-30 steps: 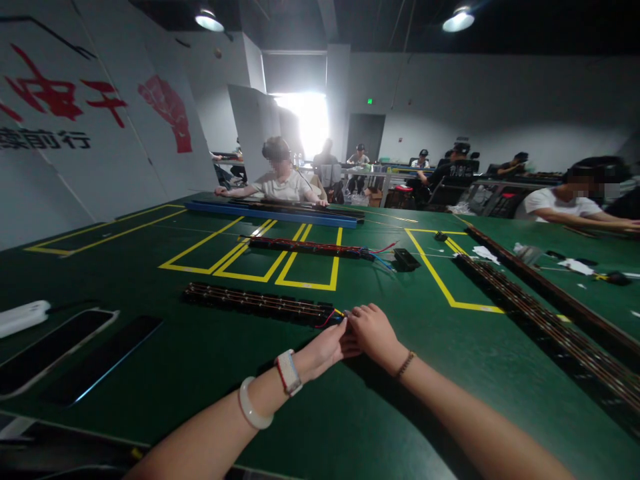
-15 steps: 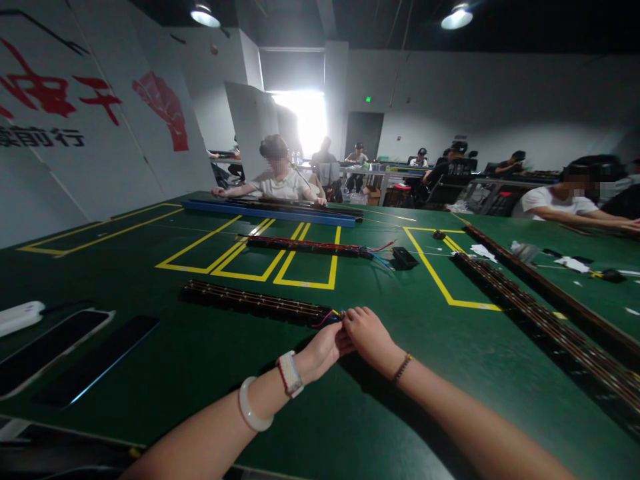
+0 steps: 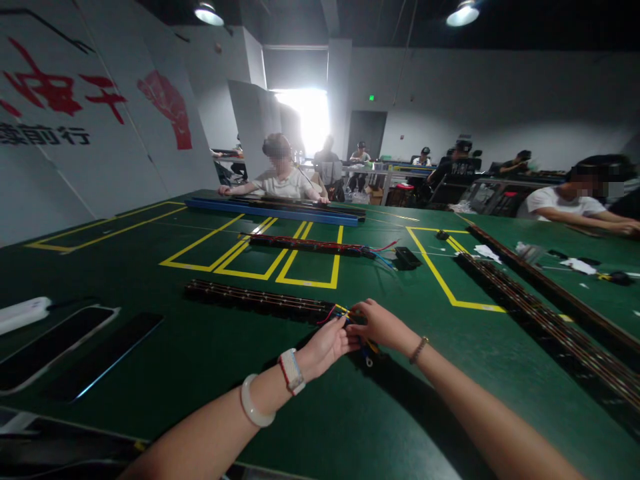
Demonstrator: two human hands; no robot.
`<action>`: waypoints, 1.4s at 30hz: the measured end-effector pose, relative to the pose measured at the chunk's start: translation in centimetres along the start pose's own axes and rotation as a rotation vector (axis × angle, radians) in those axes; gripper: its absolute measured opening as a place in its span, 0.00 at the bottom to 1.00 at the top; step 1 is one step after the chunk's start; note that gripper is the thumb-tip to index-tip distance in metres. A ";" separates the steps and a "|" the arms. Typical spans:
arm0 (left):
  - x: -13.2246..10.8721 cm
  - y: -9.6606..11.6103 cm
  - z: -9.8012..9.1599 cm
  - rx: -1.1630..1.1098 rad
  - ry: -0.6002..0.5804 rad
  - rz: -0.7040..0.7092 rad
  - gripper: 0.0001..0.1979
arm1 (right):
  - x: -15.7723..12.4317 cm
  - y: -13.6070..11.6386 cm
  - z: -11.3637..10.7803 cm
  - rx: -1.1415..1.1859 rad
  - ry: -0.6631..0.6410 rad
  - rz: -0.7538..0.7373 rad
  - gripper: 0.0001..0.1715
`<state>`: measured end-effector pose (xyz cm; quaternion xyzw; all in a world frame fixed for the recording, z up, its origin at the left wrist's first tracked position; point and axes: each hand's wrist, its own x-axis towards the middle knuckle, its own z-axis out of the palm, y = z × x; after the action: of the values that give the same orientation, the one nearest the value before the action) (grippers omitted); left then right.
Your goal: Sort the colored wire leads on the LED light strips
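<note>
**Both hands closed on the wires at the end of the near strip**

At the far left of the green table (image 3: 200, 373), a white block (image 3: 23, 313) and two flat dark panels (image 3: 47, 347) are laid side by side, well apart from the hands, probably so that they are kept out of the way.

Further right, a long dark strip (image 3: 260, 301) is laid flat and lengthwise across the table. Its right end is turned towards the wearer, which seems to be why the hands can meet there without the strip being lifted. Behind it, a second strip (image 3: 310, 245) is placed inside the yellow taped boxes (image 3: 300, 267), with its own red and blue leads trailing to the right.

The left hand (image 3: 327, 345) is brought in from below, with its fingertips pinched on the coloured wires (image 3: 345, 313) that come out of the near strip's right end. The wires are thin and loose, so they are apparently steadied from this side.

The right hand (image 3: 381, 325) is set just beside the left, touching it. Its fingers are curled shut on the same bundle, and a short tail of wire hangs beneath it. The exact grip is hidden by the knuckles.

Beyond, a small black box (image 3: 406, 258) is seen by the second strip's leads. More long strips (image 3: 545, 320) are laid along the right edge, and another person's arm (image 3: 600, 223) is rested on the table at the far right.
</note>
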<state>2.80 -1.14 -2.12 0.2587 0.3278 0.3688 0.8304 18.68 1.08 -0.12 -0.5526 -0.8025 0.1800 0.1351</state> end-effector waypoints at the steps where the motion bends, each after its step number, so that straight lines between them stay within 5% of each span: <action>1: 0.0 0.0 0.0 0.006 0.001 -0.003 0.13 | 0.1 0.2 0.0 0.017 0.005 0.019 0.21; 5: 0.0 0.0 -0.1 0.022 -0.006 0.005 0.13 | 0.3 0.5 -0.2 0.105 -0.008 0.095 0.25; 11: 0.0 0.0 -0.1 0.096 0.003 -0.023 0.17 | 0.8 0.9 -0.8 0.256 -0.214 0.126 0.15; 16: -0.1 0.2 -0.1 0.128 -0.023 -0.048 0.20 | 0.9 0.9 -0.6 0.290 -0.177 0.087 0.13; 24: 0.1 -0.3 -0.6 0.068 -0.036 -0.032 0.14 | -0.3 -1.4 -0.4 -0.186 -0.020 0.005 0.10; 30: 0.8 -0.9 -1.0 0.038 -0.067 0.016 0.13 | -0.8 -2.8 0.1 -0.484 -0.016 -0.175 0.09; 42: 0.6 -0.5 -0.5 0.086 0.116 -0.004 0.10 | -2.3 -5.0 1.2 -0.798 0.011 -0.347 0.10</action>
<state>2.99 -0.93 -2.96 0.2717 0.3913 0.3672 0.7989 14.78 -2.92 0.93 -0.4192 -0.8895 -0.1727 -0.0567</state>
